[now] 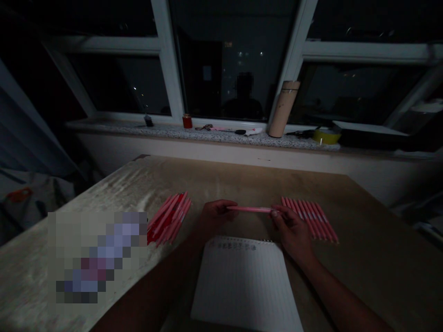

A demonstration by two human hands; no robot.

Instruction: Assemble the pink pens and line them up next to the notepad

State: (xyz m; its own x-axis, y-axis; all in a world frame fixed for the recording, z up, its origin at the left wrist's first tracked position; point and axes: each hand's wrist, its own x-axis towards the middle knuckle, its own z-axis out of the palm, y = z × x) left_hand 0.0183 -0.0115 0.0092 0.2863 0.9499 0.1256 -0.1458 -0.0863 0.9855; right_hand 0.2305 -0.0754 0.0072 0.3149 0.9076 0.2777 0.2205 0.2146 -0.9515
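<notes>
A slim pink pen point(251, 209) is held level above the table, just beyond the top edge of a spiral notebook point(245, 281). My right hand point(292, 228) is closed on its right end, with thumb and fingers pinching it. At the tapered left end, the fingers of my left hand point(218, 214) close around the tip. To the right, several pink pens point(309, 219) lie side by side in a neat slanted row. On the left, a looser pile of pink pens point(169, 219) rests on something red. The notebook lies open on a lined page with faint writing along its top.
A blurred-out item point(107, 253) lies at the left of the table point(214, 180). On the windowsill point(166, 131) behind stand a tan cylinder-shaped bottle point(284, 110), a small red jar point(187, 121) and a roll of yellow tape point(326, 136). The room is dim.
</notes>
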